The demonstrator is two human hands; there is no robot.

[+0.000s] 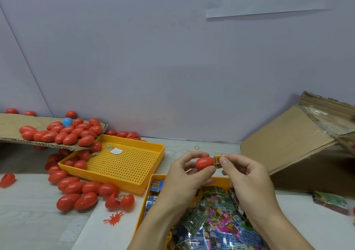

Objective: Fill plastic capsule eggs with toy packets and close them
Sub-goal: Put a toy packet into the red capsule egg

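My left hand (pixel 184 176) grips a red capsule egg half (pixel 204 163), its open end facing right. My right hand (pixel 247 178) pinches a small folded yellow toy packet (pixel 218 160) between thumb and forefinger, right at the mouth of that half. Both hands hover above a yellow tray (pixel 151 182) heaped with colourful toy packets (pixel 221 221). One open red egg (pixel 119 201) with a toy inside lies on the table to the left.
A perforated yellow tray (pixel 149 165) holds a few red eggs at its left side. Several closed red eggs (pixel 76 192) lie on the table and on a cardboard sheet (pixel 11 123). A tilted cardboard box (pixel 299 146) stands right. A red rubber toy (pixel 113 219) lies near.
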